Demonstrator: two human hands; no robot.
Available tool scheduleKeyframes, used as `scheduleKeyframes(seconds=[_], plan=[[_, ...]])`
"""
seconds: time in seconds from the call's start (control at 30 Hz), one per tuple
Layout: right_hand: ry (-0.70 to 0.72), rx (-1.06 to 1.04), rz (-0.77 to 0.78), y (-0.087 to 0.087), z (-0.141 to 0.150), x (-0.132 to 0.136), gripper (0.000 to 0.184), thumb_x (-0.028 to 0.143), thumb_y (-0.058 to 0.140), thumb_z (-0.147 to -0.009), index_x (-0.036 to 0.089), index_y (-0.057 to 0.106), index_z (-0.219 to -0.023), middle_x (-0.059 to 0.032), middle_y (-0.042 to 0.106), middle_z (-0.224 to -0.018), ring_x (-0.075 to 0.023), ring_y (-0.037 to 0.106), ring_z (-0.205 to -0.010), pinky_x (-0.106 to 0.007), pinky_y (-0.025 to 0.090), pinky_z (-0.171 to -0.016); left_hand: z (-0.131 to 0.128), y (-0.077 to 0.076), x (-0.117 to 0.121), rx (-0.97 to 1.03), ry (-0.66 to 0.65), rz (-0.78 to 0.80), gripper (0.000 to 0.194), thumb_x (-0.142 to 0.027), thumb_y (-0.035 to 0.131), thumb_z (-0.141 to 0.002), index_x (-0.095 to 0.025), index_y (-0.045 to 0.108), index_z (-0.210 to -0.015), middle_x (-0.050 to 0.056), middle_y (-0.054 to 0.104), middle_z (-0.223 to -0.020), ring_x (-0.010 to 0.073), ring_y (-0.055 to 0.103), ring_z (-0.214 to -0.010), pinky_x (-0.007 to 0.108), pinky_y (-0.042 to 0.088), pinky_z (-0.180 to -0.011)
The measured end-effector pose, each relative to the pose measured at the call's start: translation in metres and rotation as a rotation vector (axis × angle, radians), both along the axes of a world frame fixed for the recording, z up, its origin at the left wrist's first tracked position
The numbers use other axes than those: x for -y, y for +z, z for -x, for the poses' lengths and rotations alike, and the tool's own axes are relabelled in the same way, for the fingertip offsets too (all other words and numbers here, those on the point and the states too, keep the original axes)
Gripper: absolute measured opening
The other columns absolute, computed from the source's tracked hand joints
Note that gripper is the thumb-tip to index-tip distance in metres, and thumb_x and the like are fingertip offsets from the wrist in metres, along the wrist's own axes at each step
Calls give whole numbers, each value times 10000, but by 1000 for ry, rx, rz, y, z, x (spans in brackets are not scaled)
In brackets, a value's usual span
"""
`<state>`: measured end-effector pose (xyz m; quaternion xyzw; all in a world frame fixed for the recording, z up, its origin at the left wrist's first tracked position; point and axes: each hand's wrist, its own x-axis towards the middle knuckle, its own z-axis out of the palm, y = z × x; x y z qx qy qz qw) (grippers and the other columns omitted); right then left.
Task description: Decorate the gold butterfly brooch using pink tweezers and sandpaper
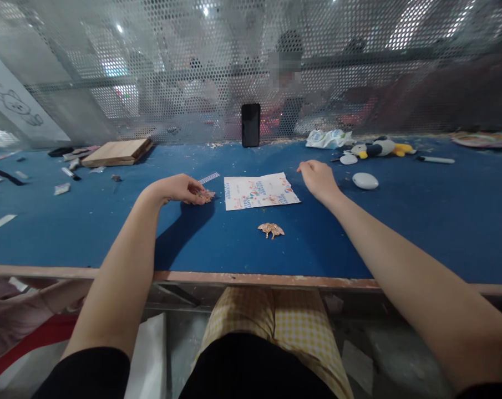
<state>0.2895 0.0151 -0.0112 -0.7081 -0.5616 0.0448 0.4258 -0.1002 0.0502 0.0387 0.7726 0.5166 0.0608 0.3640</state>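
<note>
My left hand (183,189) is closed at the fingertips on a pinkish-gold ornament (207,196), which sits low over the blue tabletop and is partly covered by the fingers. Just beyond it lies a narrow strip dotted with small pale spots (209,178). A white sheet of abrasive paper (261,192), printed in blue and orange, lies flat between my hands. Beside its right edge my right hand (318,178) rests with curled fingers; whatever they may hold is hidden. Nearer to me, a gold winged ornament (270,229), like a butterfly, lies on the table.
A dark phone (251,125) leans upright against the perforated metal screen (217,61). Wooden boards (116,152) lie back left. On the right are a white oval object (365,180), a plush toy (384,147), a crumpled packet (329,138) and a pen (436,159). Another person's arm (63,296) shows lower left.
</note>
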Motion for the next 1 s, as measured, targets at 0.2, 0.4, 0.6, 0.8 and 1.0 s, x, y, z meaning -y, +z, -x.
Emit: scheduleKeyframes(seconds=[0.2,0.4,0.6,0.8,1.0], plan=[[1,-4,16,2,1,2,285,317,446,-880,207,667,-738,-89,712,-735,-275,659,-820,-373,457,-778,1,5,5,32,27,60,259,-339,887,-637,-246,850,-876,45,816,-921,252,752,-937,301,613,-799],[-1,0,25,4,2,3,285,317,450,-881,206,668,-735,-100,722,-771,-280,666,-838,-371,446,-768,3,7,6,65,21,84,341,-376,910,-586,-266,852,-903,29,821,-988,255,750,-981,313,624,-837],[-4,4,24,4,3,4,288,314,445,-884,207,667,-734,-109,730,-799,-290,669,-869,-382,452,-799,7,3,3,101,18,109,383,-391,917,-573,-243,847,-919,59,812,-1070,268,745,-1035,329,620,-878],[6,9,24,3,1,3,287,315,443,-886,211,658,-726,-106,727,-788,-287,665,-857,-384,455,-800,5,3,3,157,54,130,449,-385,882,-655,-223,811,-1067,74,811,-1038,247,761,-972,311,615,-851],[12,14,14,2,0,2,279,318,454,-883,214,658,-724,-102,727,-771,-282,660,-841,-375,459,-790,-3,2,6,180,125,124,449,-338,815,-727,-189,766,-1148,100,801,-1094,234,769,-930,309,617,-828]])
